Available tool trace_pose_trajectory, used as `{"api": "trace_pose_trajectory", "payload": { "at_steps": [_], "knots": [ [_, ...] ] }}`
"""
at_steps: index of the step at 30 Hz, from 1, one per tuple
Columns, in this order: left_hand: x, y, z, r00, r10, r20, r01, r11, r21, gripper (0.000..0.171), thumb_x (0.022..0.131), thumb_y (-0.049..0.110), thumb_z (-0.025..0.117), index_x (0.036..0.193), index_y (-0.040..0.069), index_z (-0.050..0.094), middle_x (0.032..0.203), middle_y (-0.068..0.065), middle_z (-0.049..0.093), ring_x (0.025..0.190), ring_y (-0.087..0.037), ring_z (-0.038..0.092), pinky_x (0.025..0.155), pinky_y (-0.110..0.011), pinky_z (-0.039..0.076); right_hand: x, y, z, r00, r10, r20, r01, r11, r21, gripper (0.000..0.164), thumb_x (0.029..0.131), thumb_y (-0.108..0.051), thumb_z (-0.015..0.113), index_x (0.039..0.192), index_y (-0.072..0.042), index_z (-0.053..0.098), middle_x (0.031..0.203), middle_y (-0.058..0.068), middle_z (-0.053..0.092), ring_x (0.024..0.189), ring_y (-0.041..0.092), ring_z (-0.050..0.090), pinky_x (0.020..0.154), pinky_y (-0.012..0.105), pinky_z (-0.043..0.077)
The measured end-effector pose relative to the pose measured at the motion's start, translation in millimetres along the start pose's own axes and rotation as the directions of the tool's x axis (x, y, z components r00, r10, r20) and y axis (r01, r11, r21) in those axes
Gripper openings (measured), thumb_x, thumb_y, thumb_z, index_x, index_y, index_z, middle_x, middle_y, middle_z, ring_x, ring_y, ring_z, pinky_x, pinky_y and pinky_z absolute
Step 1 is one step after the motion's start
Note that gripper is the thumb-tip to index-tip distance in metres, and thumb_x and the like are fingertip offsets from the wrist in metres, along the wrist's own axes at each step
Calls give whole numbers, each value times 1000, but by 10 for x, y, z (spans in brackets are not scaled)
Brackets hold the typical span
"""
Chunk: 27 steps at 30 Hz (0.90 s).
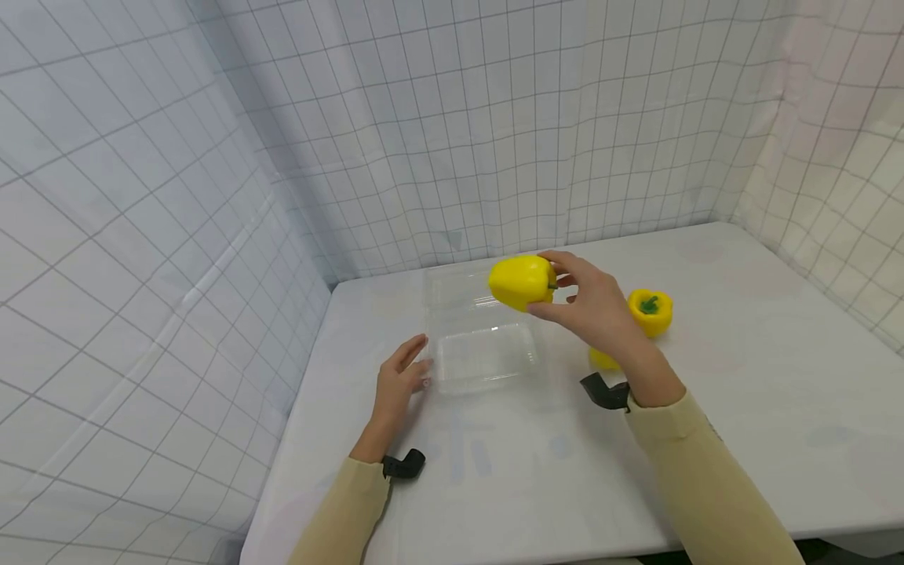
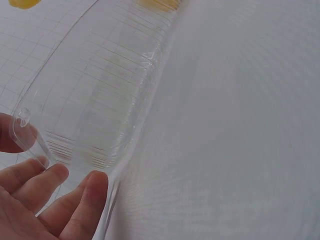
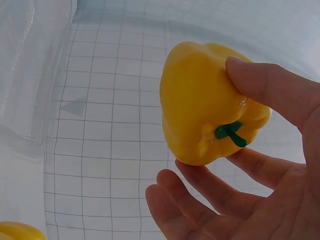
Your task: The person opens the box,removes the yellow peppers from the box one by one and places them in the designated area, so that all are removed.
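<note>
In the head view a yellow bell pepper (image 1: 521, 281) with a green stem is held up over the right side of a clear plastic container (image 1: 487, 357). My right hand (image 1: 593, 302) grips this pepper (image 3: 200, 105), the thumb on one side and fingers on the other. The container lies on the table with its hinged lid (image 1: 457, 289) spread open behind it. At its left edge is my left hand (image 1: 401, 377), fingers loosely bent. Up close, the left fingertips (image 2: 95, 185) are at the clear wall (image 2: 95, 100); one digit shows partly through the plastic.
Another yellow bell pepper (image 1: 650, 311) stands upright right of my right hand. More yellow (image 1: 603, 359), partly hidden by the right wrist, shows nearer. A white cloth covers the table (image 1: 763, 408). Grid-patterned curtains (image 1: 480, 133) hang behind and at both sides.
</note>
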<state>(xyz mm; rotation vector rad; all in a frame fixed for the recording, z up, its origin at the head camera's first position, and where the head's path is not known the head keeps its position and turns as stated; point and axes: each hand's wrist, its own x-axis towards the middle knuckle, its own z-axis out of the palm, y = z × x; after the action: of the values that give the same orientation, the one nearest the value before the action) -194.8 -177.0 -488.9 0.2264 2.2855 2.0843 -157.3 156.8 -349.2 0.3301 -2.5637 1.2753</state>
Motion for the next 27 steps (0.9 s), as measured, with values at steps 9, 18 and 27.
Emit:
{"api": "trace_pose_trajectory", "payload": {
  "at_steps": [9,18,27],
  "knots": [
    [-125,269,37,1000,-5,24,5,1000,-4,54,100,12,61,151,4,44,154,-11,45,137,-38,44,88,-36,55,-18,19,-170,1000,7,-30,-6,1000,9,74,82,-42,83,147,-32,48,135,3,57,117,27,57,90,49,52],
    [-141,261,35,1000,-7,15,7,1000,-10,54,100,11,61,151,3,45,154,-12,45,139,-38,42,88,-36,55,-21,9,-351,998,34,-49,-35,999,-8,75,84,-41,82,149,-27,47,138,7,56,120,29,56,94,51,51],
    [-144,280,31,1000,6,19,-6,1000,20,53,100,13,62,150,6,46,153,-11,46,142,-33,39,87,-35,55,-31,46,-529,996,51,-71,-53,998,-33,75,84,-44,81,148,-27,47,138,8,56,122,32,54,94,54,49]
  ]
}}
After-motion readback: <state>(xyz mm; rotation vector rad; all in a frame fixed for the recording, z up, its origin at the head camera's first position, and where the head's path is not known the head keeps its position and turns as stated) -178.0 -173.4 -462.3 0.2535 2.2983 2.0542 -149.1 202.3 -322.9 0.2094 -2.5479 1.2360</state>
